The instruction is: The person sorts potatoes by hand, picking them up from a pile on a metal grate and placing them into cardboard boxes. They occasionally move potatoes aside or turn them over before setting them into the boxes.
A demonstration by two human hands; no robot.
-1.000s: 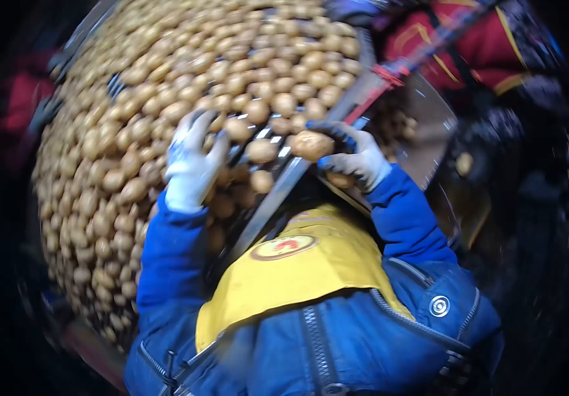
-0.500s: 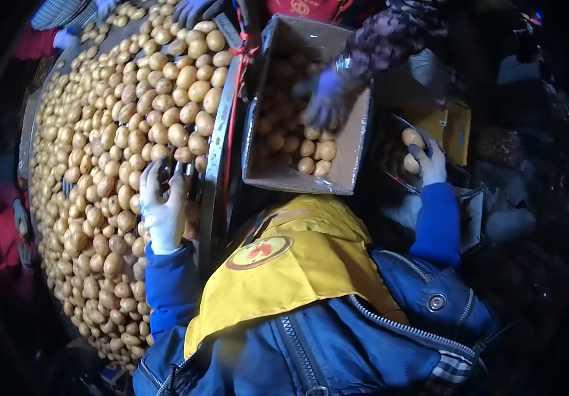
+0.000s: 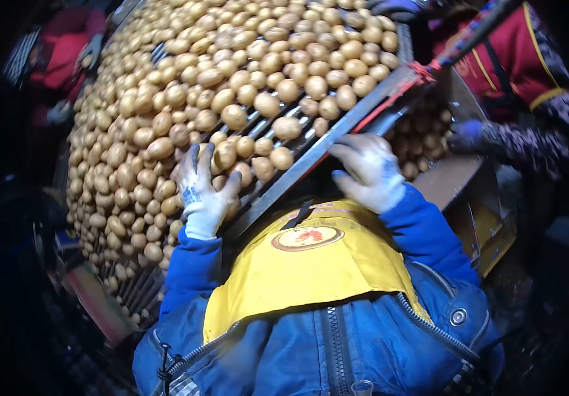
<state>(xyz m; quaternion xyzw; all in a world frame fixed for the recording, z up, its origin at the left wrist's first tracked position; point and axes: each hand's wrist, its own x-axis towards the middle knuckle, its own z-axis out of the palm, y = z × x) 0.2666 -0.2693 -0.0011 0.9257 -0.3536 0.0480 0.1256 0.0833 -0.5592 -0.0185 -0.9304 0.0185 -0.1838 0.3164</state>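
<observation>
**Resting both hands by the potatoes**

Left hand lies on the potatoes covering the roller bench, just beside the metal rail, fingers spread apart. Right hand sits at the rail's near edge, fingers curled; I cannot tell whether they grip anything. A co-worker's gloved hand hovers over a cardboard box.

There was just one camera. It sat on the person's head and looked forward and down. It was very near the yellow apron, the left hand and the right hand. A bit farther off it saw the potatoes. The edges of the view were dark and round.
</observation>
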